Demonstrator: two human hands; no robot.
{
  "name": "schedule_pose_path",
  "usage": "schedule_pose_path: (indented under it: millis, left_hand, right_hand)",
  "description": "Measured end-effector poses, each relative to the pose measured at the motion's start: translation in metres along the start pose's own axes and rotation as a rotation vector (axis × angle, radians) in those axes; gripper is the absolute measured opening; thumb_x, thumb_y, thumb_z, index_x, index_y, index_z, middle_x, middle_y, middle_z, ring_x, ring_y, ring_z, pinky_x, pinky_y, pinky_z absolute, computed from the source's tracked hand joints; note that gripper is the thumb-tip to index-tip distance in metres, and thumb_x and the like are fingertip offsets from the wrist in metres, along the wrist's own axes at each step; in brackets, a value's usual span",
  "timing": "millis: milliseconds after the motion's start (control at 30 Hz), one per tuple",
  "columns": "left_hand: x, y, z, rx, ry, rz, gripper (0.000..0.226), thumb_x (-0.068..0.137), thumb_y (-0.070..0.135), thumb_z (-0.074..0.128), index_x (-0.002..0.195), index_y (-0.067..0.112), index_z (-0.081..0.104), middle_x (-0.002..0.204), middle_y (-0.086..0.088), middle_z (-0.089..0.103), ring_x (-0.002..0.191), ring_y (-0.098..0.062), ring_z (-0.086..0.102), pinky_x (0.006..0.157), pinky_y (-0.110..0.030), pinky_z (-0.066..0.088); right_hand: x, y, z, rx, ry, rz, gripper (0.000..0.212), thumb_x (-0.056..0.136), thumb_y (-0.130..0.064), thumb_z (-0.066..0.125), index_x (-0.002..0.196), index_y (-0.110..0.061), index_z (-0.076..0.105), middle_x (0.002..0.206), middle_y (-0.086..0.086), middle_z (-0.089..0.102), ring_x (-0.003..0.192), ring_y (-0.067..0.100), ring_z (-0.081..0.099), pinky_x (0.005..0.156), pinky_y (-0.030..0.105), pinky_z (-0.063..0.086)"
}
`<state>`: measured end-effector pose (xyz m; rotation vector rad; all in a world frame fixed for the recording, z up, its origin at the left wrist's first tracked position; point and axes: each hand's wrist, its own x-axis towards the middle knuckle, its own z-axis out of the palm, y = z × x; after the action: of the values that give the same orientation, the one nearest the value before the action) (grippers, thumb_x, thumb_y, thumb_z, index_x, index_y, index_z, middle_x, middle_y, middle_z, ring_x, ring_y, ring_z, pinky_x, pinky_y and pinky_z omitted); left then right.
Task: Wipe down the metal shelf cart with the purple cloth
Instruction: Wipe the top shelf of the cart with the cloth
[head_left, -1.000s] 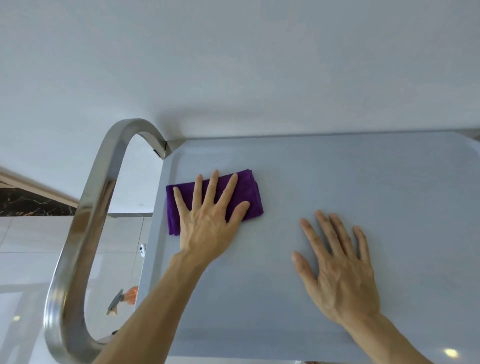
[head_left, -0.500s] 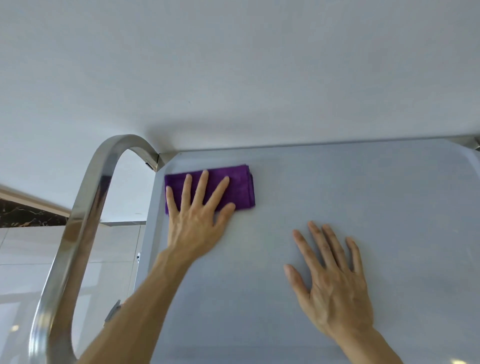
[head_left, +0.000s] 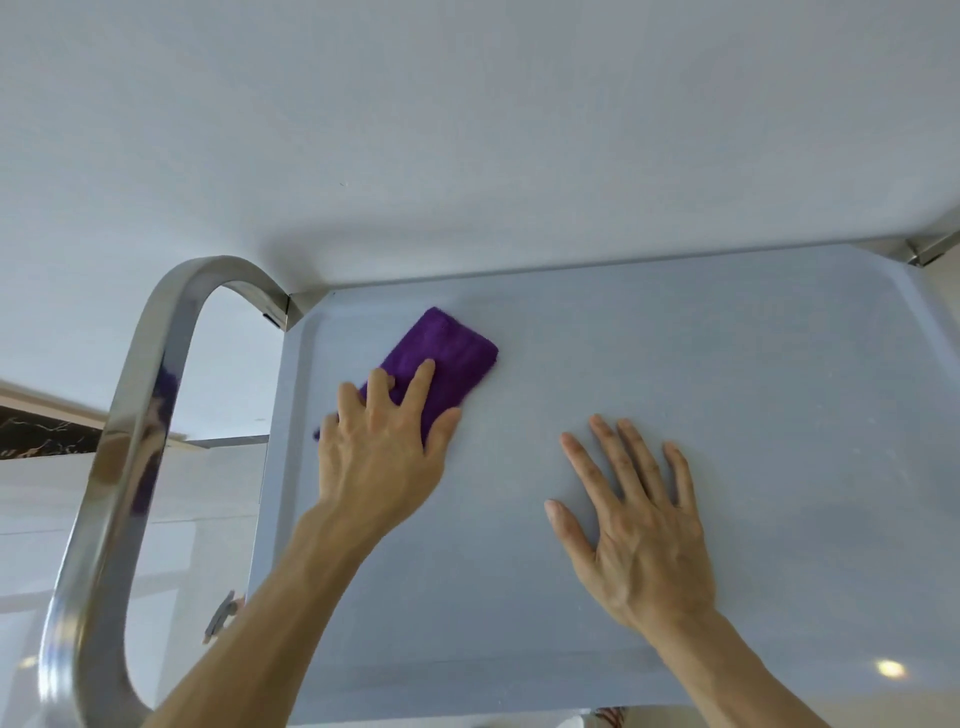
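The folded purple cloth (head_left: 447, 364) lies on the grey top shelf (head_left: 727, 374) of the metal cart, near its far left corner, turned at a slant. My left hand (head_left: 384, 447) presses flat on the cloth's near end with its fingers spread, covering part of it. To the right, my right hand (head_left: 639, 525) rests palm down on the bare shelf, fingers straight and spread, holding nothing.
The cart's curved steel handle (head_left: 130, 441) loops up at the left edge of the shelf. A white wall (head_left: 467, 130) stands right behind the cart. Pale floor tiles (head_left: 182, 545) show below on the left. The shelf's right corner post (head_left: 924, 249) is at the far right.
My left hand has swung the cloth from lying straight along the far edge to a slant, its far end now pointing right. The right hand has stayed flat on the shelf.
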<state>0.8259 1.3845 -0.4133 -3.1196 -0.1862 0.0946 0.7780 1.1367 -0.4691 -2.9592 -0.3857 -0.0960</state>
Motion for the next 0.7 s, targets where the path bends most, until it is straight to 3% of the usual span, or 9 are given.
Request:
schedule_pose_path:
  millis: [100, 167, 200, 267, 333, 567, 700]
  left_hand:
    - [-0.026, -0.004, -0.004, -0.085, 0.019, 0.058, 0.058, 0.095, 0.059, 0.034, 0.139, 0.025, 0.050, 0.111, -0.006, 0.055, 0.089, -0.028, 0.051, 0.068, -0.040, 0.048]
    - [-0.014, -0.017, -0.004, -0.159, 0.029, 0.150, 0.056, 0.094, 0.055, 0.034, 0.138, 0.026, 0.052, 0.119, -0.006, 0.056, 0.101, -0.029, 0.052, 0.085, -0.042, 0.047]
    - [-0.002, -0.022, -0.003, -0.190, 0.014, 0.224, 0.053, 0.096, 0.053, 0.033, 0.141, 0.029, 0.048, 0.133, -0.004, 0.052, 0.118, -0.029, 0.049, 0.099, -0.044, 0.042]
    - [0.024, -0.028, 0.003, -0.212, -0.067, 0.395, 0.050, 0.101, 0.051, 0.029, 0.149, 0.040, 0.031, 0.159, 0.005, 0.025, 0.148, -0.021, 0.017, 0.120, -0.045, 0.019]
    - [0.041, -0.025, 0.016, -0.195, -0.136, 0.451, 0.052, 0.101, 0.053, 0.019, 0.152, 0.046, 0.012, 0.163, 0.012, 0.001, 0.150, -0.012, -0.009, 0.123, -0.045, 0.004]
    - [0.060, 0.064, 0.036, -0.326, 0.035, -0.032, 0.064, 0.097, 0.059, 0.018, 0.155, 0.032, 0.012, 0.164, -0.004, 0.003, 0.151, -0.026, -0.006, 0.121, -0.051, 0.001]
    - [0.063, 0.070, 0.041, -0.303, 0.081, -0.048, 0.065, 0.096, 0.061, 0.020, 0.154, 0.032, 0.013, 0.164, -0.004, 0.005, 0.151, -0.025, -0.005, 0.121, -0.050, 0.002]
  right_hand:
    - [0.001, 0.000, -0.001, 0.002, -0.003, 0.004, 0.064, 0.096, -0.061, 0.035, 0.153, -0.031, 0.030, 0.162, -0.002, 0.024, 0.150, 0.020, 0.021, 0.117, 0.056, 0.020]
    - [0.001, -0.001, -0.002, -0.006, -0.013, 0.005, 0.064, 0.097, -0.062, 0.034, 0.153, -0.031, 0.030, 0.162, -0.002, 0.024, 0.150, 0.020, 0.020, 0.118, 0.056, 0.020]
    - [0.001, -0.001, -0.002, -0.007, -0.014, 0.006, 0.064, 0.097, -0.062, 0.034, 0.153, -0.031, 0.030, 0.163, -0.002, 0.023, 0.150, 0.020, 0.020, 0.118, 0.056, 0.020]
    - [0.001, 0.000, -0.003, -0.005, -0.015, 0.007, 0.064, 0.097, -0.062, 0.033, 0.153, -0.031, 0.030, 0.163, -0.002, 0.023, 0.151, 0.020, 0.019, 0.117, 0.056, 0.020]
    - [0.001, -0.001, -0.002, -0.002, -0.015, 0.006, 0.064, 0.097, -0.061, 0.034, 0.153, -0.031, 0.031, 0.163, -0.002, 0.023, 0.151, 0.019, 0.019, 0.117, 0.056, 0.021]
    - [0.001, -0.001, -0.007, 0.010, -0.040, 0.005, 0.063, 0.097, -0.061, 0.034, 0.152, -0.031, 0.031, 0.163, -0.003, 0.022, 0.151, 0.018, 0.017, 0.118, 0.055, 0.019]
    - [-0.001, -0.003, -0.010, 0.041, -0.044, -0.006, 0.061, 0.098, -0.059, 0.033, 0.151, -0.028, 0.035, 0.162, -0.001, 0.026, 0.150, 0.020, 0.019, 0.118, 0.056, 0.021]
